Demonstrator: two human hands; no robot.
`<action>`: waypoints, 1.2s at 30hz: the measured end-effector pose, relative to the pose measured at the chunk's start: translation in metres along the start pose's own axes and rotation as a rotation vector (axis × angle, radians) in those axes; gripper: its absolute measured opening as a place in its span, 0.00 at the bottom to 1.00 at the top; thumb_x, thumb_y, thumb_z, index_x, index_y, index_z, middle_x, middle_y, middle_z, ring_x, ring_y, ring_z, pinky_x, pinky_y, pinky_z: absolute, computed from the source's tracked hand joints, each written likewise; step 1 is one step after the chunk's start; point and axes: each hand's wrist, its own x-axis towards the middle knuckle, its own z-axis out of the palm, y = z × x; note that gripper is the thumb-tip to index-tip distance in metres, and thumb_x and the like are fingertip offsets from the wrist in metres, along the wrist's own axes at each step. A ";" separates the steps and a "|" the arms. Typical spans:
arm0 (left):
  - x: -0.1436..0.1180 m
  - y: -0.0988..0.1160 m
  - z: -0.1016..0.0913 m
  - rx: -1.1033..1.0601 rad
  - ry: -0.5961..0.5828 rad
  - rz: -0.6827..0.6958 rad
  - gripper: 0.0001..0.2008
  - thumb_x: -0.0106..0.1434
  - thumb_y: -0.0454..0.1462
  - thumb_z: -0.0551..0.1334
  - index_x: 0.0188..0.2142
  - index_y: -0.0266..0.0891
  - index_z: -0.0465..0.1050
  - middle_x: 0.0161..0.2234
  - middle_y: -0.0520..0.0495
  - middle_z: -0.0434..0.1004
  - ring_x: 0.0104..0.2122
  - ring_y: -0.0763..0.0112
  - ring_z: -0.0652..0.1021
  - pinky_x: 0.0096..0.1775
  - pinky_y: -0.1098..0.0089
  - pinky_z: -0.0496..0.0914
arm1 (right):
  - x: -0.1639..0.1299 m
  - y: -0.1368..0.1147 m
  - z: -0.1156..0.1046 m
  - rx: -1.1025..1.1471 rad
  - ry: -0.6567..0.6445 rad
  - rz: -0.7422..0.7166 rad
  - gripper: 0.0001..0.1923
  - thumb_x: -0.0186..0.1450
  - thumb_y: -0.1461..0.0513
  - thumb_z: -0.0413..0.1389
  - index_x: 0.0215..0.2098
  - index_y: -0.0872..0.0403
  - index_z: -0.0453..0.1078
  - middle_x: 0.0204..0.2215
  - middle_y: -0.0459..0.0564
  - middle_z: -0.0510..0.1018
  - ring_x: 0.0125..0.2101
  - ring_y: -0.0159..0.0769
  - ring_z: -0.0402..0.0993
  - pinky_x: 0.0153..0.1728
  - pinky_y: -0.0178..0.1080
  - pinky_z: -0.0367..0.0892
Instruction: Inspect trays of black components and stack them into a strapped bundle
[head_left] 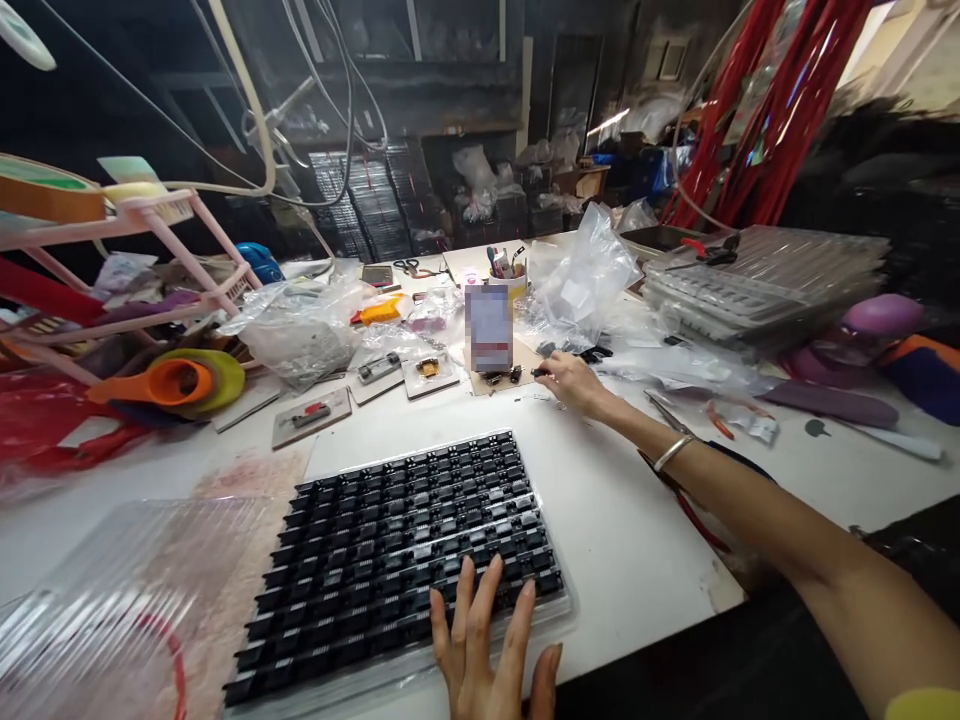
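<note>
Flat, left hand (487, 650) presses the away-running tray (390, 570); right hand (570, 380) pinches a small part (541, 372).

The bench (637, 520) has a smooth, matt white top, stained reddish toward its left part. The tray (559, 610) under the left hand (487, 650) is thin clear plastic with a glossy rim, and the rows of small parts (405, 540) in it are black plastic with a dull sheen. A second clear plastic tray (112, 590), ribbed and shiny, lies to its left. The right hand (570, 380) wears a polished metal bangle (673, 452) at the wrist. Crinkled transparent plastic bags (585, 270) catch the light beyond it. The stacked trays (765, 280) at right are glossy clear plastic. The tape dispenser (176, 382) is smooth orange and green plastic.
</note>
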 end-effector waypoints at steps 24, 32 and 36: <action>-0.005 -0.010 0.002 0.030 -0.046 0.039 0.26 0.56 0.30 0.63 0.54 0.49 0.68 0.56 0.44 0.66 0.61 0.52 0.61 0.60 0.46 0.52 | -0.022 0.004 0.007 -0.063 -0.057 -0.156 0.15 0.63 0.73 0.46 0.39 0.59 0.73 0.39 0.56 0.72 0.40 0.39 0.65 0.40 0.40 0.57; -0.002 -0.007 0.005 0.025 -0.018 0.044 0.20 0.55 0.29 0.63 0.47 0.46 0.73 0.54 0.44 0.68 0.60 0.53 0.61 0.60 0.47 0.52 | -0.050 -0.004 0.001 -0.137 -0.162 -0.301 0.17 0.60 0.75 0.46 0.39 0.59 0.72 0.40 0.55 0.74 0.40 0.41 0.63 0.38 0.43 0.53; 0.001 -0.005 0.006 0.018 0.011 0.046 0.16 0.55 0.28 0.64 0.43 0.43 0.74 0.52 0.41 0.69 0.60 0.52 0.62 0.59 0.48 0.54 | -0.057 -0.012 -0.001 -0.156 -0.157 -0.334 0.17 0.60 0.76 0.46 0.40 0.60 0.71 0.44 0.57 0.72 0.43 0.42 0.62 0.40 0.43 0.53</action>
